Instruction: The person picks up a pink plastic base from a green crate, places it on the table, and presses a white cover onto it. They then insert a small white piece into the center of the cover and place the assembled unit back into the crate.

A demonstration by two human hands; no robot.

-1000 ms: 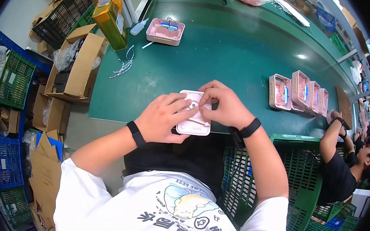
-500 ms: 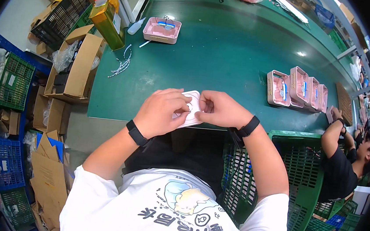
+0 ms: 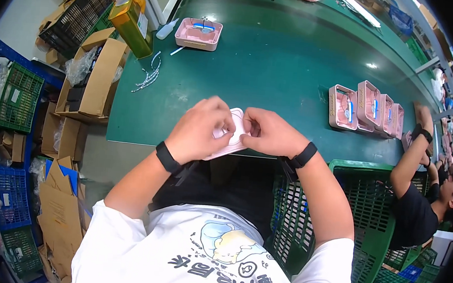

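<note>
A pale pink, rounded flat panel (image 3: 237, 137) is held at the front edge of the green table, partly hidden by both hands. My right hand (image 3: 274, 133) grips its right edge between thumb and curled fingers. Over the panel's left part, my left hand (image 3: 202, 128) has its fingers bent in and its thumb close to the fingertips. What those fingertips hold, if anything, is hidden and slightly blurred.
Several pink open boxes (image 3: 341, 120) with blue parts and wires stand at the right; another pink box (image 3: 197, 43) stands far left. Near it are a squeeze bottle (image 3: 167, 29), a yellow-green can (image 3: 133, 32) and twisted wires (image 3: 149, 75). A green crate (image 3: 361, 234) adjoins the table; a co-worker (image 3: 417, 207) is beyond.
My left hand has shifted slightly, its knuckles rising and its fingers bending more over the panel. My right hand keeps its grip. The co-worker's arm at the right has swung farther up the table.
</note>
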